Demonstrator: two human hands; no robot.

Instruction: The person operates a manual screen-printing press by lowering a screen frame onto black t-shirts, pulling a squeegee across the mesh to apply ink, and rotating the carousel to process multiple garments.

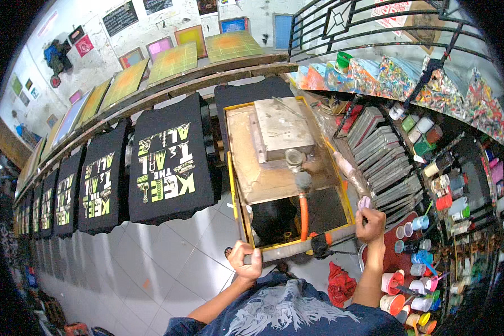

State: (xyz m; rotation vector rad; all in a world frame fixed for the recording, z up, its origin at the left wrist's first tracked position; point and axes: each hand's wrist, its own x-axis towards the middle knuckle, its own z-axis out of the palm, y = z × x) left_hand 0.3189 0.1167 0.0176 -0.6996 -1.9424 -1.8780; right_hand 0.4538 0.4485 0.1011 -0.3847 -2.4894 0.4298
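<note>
My left hand (246, 261) is closed round the left end of a grey, padded handle bar (288, 250). At the bar's right end, my right hand (371, 225) makes a fist on it. The bar runs along the near side of a yellow metal frame (233, 190). Inside the frame lies a brown, stained panel (243, 148) carrying a grey metal box (283, 126). From a pipe fitting (294, 158) in front of the box, an orange hose (304, 215) drops toward me. Part of a black T-shirt (252, 89) shows beyond the frame.
Black printed T-shirts (165, 159) lie in a long row to the left. Behind them, screen frames (173, 63) lean along a wooden rail (207, 78). Rightward are stacked grey slats (378, 148) and several ink tubs (393, 283). A red cloth (340, 283) sits near my right forearm.
</note>
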